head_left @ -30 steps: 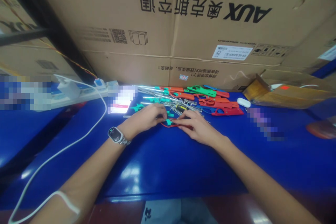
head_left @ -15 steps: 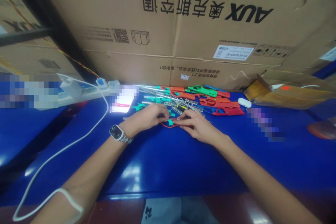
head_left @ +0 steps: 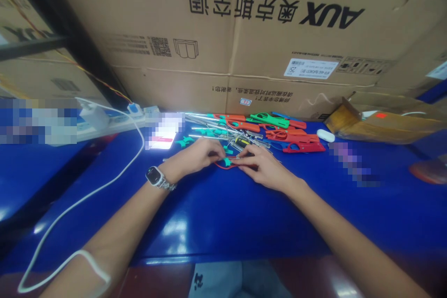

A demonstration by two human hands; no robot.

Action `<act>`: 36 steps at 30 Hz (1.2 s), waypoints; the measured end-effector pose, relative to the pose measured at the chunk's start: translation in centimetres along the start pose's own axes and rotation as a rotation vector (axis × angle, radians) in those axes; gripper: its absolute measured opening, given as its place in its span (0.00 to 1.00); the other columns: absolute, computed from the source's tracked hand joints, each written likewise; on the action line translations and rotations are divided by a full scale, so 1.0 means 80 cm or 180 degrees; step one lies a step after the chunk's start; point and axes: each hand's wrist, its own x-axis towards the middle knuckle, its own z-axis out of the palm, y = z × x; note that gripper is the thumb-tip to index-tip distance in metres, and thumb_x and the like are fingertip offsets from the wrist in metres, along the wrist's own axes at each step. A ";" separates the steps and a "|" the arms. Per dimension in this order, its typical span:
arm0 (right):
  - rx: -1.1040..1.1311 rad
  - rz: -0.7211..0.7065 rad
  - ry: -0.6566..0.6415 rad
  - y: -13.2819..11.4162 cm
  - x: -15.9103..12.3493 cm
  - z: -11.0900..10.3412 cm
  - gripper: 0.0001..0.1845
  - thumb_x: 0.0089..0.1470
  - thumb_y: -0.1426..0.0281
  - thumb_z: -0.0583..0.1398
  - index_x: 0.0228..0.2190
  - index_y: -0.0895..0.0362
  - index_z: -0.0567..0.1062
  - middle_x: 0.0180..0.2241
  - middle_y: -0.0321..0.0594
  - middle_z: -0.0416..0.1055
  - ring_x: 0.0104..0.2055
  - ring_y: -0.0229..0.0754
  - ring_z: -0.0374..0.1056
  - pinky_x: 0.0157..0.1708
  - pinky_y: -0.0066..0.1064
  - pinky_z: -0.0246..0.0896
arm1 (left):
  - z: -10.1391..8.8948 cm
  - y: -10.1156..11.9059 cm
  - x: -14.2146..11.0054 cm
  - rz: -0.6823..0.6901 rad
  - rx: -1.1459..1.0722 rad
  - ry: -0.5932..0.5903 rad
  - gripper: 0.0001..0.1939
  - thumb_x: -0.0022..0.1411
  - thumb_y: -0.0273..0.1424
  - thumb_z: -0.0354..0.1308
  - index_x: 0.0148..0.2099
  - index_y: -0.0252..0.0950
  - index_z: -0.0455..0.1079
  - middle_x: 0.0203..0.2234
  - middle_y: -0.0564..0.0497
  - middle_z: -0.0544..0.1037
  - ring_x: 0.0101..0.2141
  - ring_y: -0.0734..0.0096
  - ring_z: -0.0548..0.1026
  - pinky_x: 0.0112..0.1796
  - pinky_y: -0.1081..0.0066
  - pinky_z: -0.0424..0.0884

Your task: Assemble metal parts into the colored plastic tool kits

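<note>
A red lighter casing, with a small green plastic piece on it, lies low over the table between my hands. My left hand is closed, its thumb and fingertips pinching the casing's left end beside the green piece. My right hand is closed over the other end, where a small pale part shows at the fingertips. Just beyond are loose green pieces, metal lighter tubes and a black-and-yellow tool, partly hidden by my right hand.
Red and orange lighter bodies and a green one are piled at the back. A lit phone, a power strip and a white cable are left. A white case and open carton stand right.
Both hands stay on the red lighter casing in almost the same place. Only slight finger movement shows around the green piece.
</note>
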 end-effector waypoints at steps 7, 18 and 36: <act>-0.0200 0.0628 0.0735 -0.033 0.024 0.018 0.08 0.55 0.65 0.64 0.37 0.55 0.77 0.39 0.41 0.71 0.44 0.46 0.67 0.46 0.40 0.56 | 0.010 -0.006 0.004 0.0070 0.0161 0.0088 0.07 0.60 0.19 0.59 0.35 0.33 0.76 0.34 0.48 0.79 0.35 0.69 0.76 0.39 0.70 0.69; 0.0019 0.0539 0.0779 -0.029 0.032 0.039 0.03 0.52 0.74 0.61 0.28 0.56 0.71 0.30 0.37 0.69 0.33 0.41 0.65 0.36 0.33 0.57 | 0.003 0.004 -0.003 -0.0340 0.0316 -0.0024 0.06 0.58 0.23 0.61 0.39 0.34 0.77 0.31 0.50 0.80 0.31 0.69 0.75 0.33 0.72 0.67; 0.0610 0.0434 0.0960 -0.021 0.037 0.044 0.08 0.45 0.76 0.59 0.24 0.54 0.63 0.27 0.34 0.62 0.29 0.38 0.61 0.29 0.29 0.55 | 0.004 0.004 0.002 -0.0183 0.0543 -0.0057 0.08 0.58 0.22 0.57 0.35 0.33 0.78 0.29 0.48 0.79 0.28 0.70 0.73 0.31 0.72 0.65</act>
